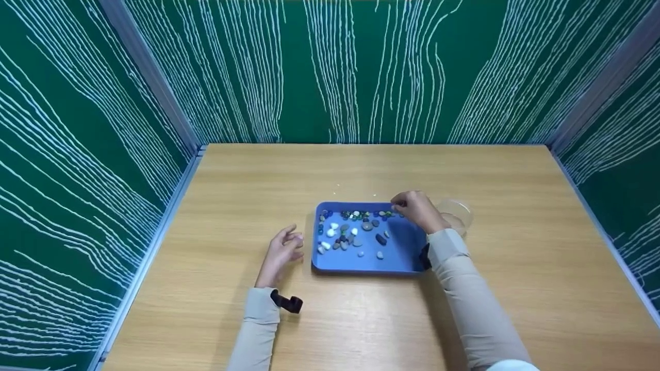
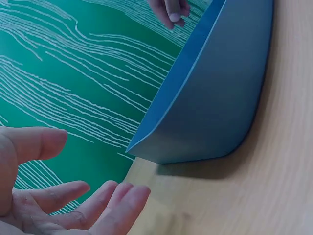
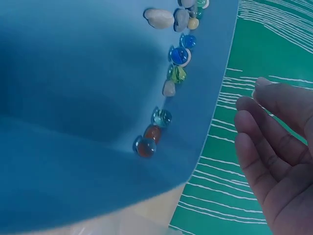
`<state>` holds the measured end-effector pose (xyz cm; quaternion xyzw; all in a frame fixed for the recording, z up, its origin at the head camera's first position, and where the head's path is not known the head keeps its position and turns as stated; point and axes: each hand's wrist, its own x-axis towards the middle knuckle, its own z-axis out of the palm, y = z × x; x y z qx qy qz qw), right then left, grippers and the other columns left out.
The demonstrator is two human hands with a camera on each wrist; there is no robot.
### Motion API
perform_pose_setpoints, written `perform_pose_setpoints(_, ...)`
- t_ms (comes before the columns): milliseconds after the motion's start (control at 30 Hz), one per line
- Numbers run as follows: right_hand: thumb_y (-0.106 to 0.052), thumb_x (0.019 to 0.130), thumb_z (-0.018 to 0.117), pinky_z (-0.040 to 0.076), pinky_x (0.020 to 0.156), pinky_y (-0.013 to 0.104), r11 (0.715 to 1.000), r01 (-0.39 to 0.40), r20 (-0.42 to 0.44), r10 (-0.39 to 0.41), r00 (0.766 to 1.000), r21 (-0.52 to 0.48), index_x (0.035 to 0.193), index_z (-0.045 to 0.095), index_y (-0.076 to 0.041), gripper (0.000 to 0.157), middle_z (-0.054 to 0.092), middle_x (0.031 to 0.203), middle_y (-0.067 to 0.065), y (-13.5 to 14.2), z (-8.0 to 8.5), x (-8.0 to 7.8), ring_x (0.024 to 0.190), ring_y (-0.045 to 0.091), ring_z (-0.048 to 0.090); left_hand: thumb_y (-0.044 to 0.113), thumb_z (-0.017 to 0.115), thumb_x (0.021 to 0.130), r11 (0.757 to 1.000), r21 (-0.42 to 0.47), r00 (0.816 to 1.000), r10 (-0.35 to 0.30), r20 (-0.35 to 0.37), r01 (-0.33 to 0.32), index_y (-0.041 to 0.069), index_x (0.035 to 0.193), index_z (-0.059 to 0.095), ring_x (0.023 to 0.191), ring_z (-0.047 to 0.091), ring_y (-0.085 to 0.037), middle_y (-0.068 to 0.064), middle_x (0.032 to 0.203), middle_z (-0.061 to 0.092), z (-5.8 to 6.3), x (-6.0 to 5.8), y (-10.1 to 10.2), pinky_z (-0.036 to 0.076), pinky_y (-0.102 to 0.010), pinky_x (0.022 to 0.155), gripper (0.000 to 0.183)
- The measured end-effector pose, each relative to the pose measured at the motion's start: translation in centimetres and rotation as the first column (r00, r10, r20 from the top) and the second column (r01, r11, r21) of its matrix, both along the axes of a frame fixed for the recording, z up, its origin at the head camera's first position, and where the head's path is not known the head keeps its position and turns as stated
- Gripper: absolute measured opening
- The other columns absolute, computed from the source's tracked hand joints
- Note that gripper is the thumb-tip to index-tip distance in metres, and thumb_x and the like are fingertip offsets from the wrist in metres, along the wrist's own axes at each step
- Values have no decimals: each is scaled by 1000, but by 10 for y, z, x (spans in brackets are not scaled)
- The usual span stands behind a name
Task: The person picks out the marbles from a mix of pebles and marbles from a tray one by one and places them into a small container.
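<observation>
- Your right hand point(image 1: 418, 210) hovers at the far edge of the blue rectangular plastic tray point(image 1: 399, 259), apparently mid-pick; that calls for a careful pinch.
- Its fingertips nearly meet; I can't tell whether they hold anything.
- Your left hand point(image 1: 282, 251), relaxed and empty, is beside the tray.
- One tray, one clear round container point(image 1: 460, 210); in the tray, over ten smooth pebbles point(image 1: 366, 226), at least five shiny glass marbles point(image 3: 179, 56).

I wear long beige sleeves point(image 1: 477, 301), softly creased along the forearms, with wide, plain cuffs point(image 1: 261, 305) at the wrists. A black strap point(image 1: 281, 299) circles my left wrist and carries a small, boxy black camera point(image 1: 294, 304). My hands point(image 1: 417, 210) are bare.
</observation>
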<state>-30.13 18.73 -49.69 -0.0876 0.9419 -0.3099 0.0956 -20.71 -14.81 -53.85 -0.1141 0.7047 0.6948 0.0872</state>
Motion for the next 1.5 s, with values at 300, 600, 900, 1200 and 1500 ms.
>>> perform_pose_setpoints(300, -4, 94, 58, 56, 87, 45, 999, -47, -47, 47, 998, 16, 112, 69, 2, 22, 68, 111, 21, -3, -12, -5, 101, 33, 65, 8, 57, 94, 994, 105, 1000, 17, 24, -20, -3, 140, 41, 87, 58, -20, -20, 121, 53, -10, 5, 7, 58, -30, 74, 50)
perform_pose_setpoints(600, -2, 92, 60, 57, 83, 45, 995, -103, -86, 104, 991, 20, 107, 71, 4, 20, 69, 108, 22, -8, -19, -10, 97, 33, 66, 10, 57, 94, 987, 163, 999, -5, 47, -2, -4, 137, 44, 82, 57, -15, -6, 97, 57, -14, 7, 12, 57, -26, 67, 48)
perform_pose_setpoints(900, 0, 90, 62, 57, 82, 46, 993, -114, -104, 116, 988, 27, 104, 71, 5, 18, 70, 105, 23, -12, -25, -10, 95, 33, 67, 11, 61, 92, 993, 118, 999, -17, 41, 12, -6, 132, 50, 83, 60, -15, -16, 111, 61, -17, 7, 13, 58, -27, 72, 45)
perform_pose_setpoints(1200, -3, 90, 62, 57, 85, 45, 997, -73, -47, 75, 996, 37, 105, 73, 0, 18, 70, 107, 20, -15, -30, -11, 96, 32, 67, 6, 59, 93, 992, 119, 998, -56, 28, 52, -8, 127, 55, 95, 65, -21, -24, 121, 61, -19, 7, 13, 58, -33, 83, 37)
perform_pose_setpoints(1500, -1, 89, 63, 59, 78, 43, 994, -104, -63, 107, 992, 39, 104, 73, 0, 18, 71, 104, 19, -15, -35, -12, 90, 29, 69, -4, 60, 86, 993, 91, 997, -71, -3, 71, -9, 126, 57, 91, 67, -19, -23, 117, 64, -20, 9, 11, 59, -30, 78, 40)
